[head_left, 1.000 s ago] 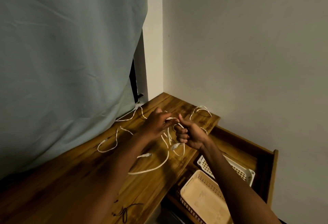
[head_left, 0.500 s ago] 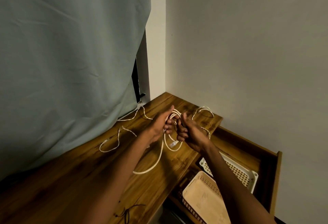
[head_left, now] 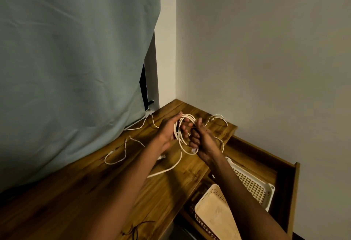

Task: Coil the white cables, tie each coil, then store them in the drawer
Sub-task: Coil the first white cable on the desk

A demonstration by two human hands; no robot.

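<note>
My left hand [head_left: 167,133] holds several loops of white cable [head_left: 181,135] around its fingers while my right hand [head_left: 204,139] grips the same coil above the wooden desk [head_left: 114,192].

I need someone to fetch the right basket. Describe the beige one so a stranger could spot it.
Find the open wooden drawer right of the wooden desk. Two perforated plastic baskets lie inside; the beige plastic basket is the nearer one, warmer in colour than the white plastic basket behind it.
</note>
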